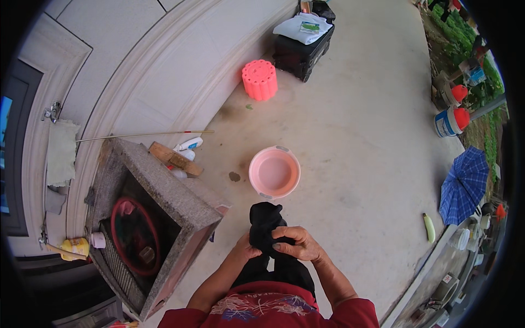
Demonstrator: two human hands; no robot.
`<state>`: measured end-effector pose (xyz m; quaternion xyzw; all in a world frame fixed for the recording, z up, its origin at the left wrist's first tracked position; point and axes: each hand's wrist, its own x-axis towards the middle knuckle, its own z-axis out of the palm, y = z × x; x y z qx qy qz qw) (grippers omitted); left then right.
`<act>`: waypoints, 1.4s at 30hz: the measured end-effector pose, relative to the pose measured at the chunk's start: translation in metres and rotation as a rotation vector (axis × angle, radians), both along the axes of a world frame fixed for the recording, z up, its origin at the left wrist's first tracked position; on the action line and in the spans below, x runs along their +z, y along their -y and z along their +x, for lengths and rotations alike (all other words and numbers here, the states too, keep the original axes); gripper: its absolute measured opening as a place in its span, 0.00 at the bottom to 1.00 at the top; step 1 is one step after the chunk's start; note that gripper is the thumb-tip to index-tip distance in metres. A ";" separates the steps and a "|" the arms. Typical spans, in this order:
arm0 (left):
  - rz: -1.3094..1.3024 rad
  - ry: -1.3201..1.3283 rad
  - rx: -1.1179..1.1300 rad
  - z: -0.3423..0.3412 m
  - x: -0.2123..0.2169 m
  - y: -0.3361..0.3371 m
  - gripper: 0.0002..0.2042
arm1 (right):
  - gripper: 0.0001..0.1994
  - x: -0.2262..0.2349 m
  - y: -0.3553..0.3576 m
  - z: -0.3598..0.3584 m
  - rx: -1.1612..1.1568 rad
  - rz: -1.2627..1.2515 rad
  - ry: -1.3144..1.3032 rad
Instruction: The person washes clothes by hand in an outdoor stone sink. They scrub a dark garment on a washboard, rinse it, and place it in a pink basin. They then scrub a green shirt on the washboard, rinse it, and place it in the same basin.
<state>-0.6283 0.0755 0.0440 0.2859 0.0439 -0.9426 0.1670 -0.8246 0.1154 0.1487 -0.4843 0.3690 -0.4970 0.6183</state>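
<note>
A dark black cloth (264, 217) is bunched up in front of my body, and its exact kind cannot be made out. My left hand (246, 249) grips its lower left side with the fingers closed. From the right, my right hand (299, 244) pinches the same cloth between thumb and curled fingers. The cloth's top sticks up just short of a pink basin (296, 174) on the concrete floor. Shallow water seems to lie in that round basin. Below the cloth, my dark trousers blend with it, so its lower edge is hard to see.
On the left stands a stone sink (158, 188) holding a red-rimmed tub (157, 235). A wooden block (174, 159) and white bottles sit by its edge. Farther off are a coral stool (260, 80) and a black box (292, 56). A blue umbrella (465, 183) and pale gourd (428, 227) lie right.
</note>
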 end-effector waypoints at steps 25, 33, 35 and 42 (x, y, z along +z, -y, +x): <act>0.191 0.568 -0.049 -0.025 -0.253 0.088 0.35 | 0.14 -0.391 -0.033 -0.008 -0.858 1.083 0.361; -0.174 0.854 -0.363 0.037 -0.363 0.050 0.44 | 0.18 -0.555 -0.039 0.003 -0.707 1.244 0.193; -0.064 0.883 -0.259 0.063 -0.381 0.047 0.41 | 0.21 -0.582 -0.023 0.013 -0.695 1.297 0.256; -0.120 0.962 -0.145 0.076 -0.447 0.072 0.39 | 0.29 -0.663 0.031 0.032 -0.881 1.372 0.325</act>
